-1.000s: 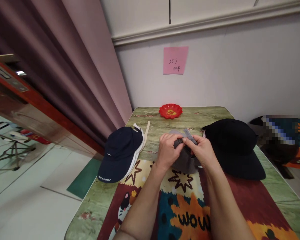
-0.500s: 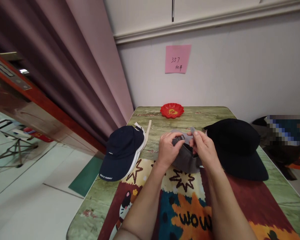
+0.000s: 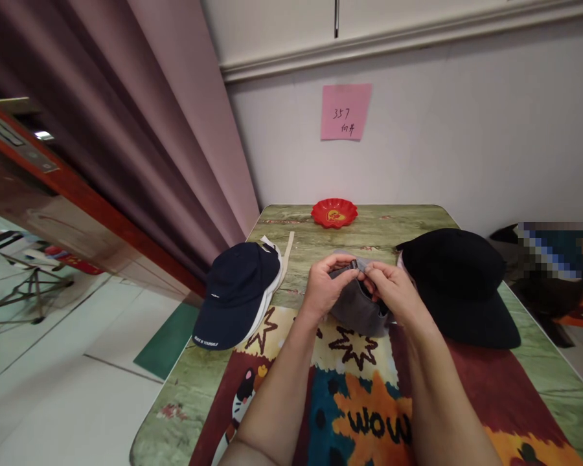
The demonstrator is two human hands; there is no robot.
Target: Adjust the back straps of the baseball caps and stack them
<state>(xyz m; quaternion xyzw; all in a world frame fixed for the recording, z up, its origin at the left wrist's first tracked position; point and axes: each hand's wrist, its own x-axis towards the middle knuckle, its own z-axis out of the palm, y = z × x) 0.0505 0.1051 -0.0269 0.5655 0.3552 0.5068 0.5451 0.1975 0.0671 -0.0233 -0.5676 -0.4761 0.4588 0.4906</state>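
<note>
A grey cap (image 3: 357, 312) rests at the middle of the table with its back strap and opening towards my hands. My left hand (image 3: 328, 285) pinches the buckle end of the cap's strap between thumb and fingers. Close against it, my right hand (image 3: 391, 285) pinches the other strap end at the buckle. Fingers partly hide the buckle, so I cannot tell how far the strap is through it. On the left lies a navy cap (image 3: 243, 278) stacked over white ones. A black cap (image 3: 454, 278) sits on the right.
The green marbled table (image 3: 175, 395) carries a colourful patterned cloth (image 3: 364, 401). A red scalloped dish (image 3: 334, 213) stands at the far edge, below a pink note (image 3: 346, 111) on the wall. A purple curtain (image 3: 175, 116) and an orange-edged door (image 3: 92, 213) are at the left.
My right hand has moved left and down, bringing its strap end to the buckle in my left hand. The strap tip that stuck up above the right fingers is now lowered.
</note>
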